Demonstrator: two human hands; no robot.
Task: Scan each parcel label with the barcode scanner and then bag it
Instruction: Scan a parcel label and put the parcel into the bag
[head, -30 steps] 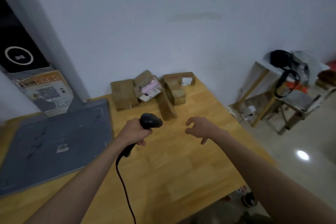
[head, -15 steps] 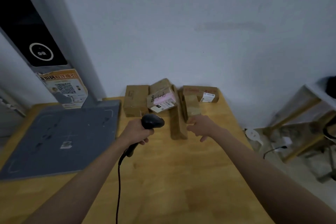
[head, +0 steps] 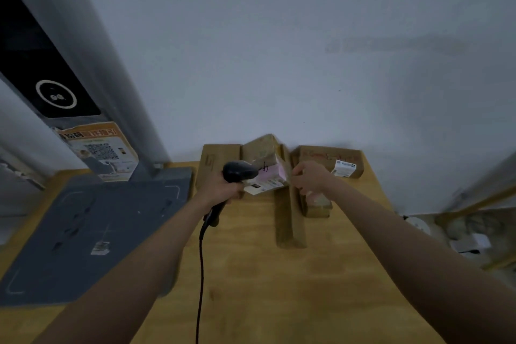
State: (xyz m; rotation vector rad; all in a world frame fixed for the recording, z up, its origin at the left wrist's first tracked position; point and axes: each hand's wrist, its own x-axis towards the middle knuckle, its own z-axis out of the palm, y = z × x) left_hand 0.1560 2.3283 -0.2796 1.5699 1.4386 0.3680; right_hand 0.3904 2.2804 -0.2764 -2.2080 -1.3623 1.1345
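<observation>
Both hands advanced, right [head: 308, 179] seemingly touching labelled parcel [head: 266, 176]

Count on wooden table [head: 251, 274]: five cardboard parcels [head: 220, 165], one barcode scanner [head: 240, 172], one grey mat [head: 92, 232]. Two hands: left hand [head: 220, 191], right hand [head: 311, 179].

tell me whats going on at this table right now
A person is scanning parcels. The left hand grips a corded barcode scanner aimed at the pink-labelled parcel, while the right hand reaches to that parcel's edge. Several other cardboard parcels sit against the wall on the wooden table. No bag is in view.
</observation>
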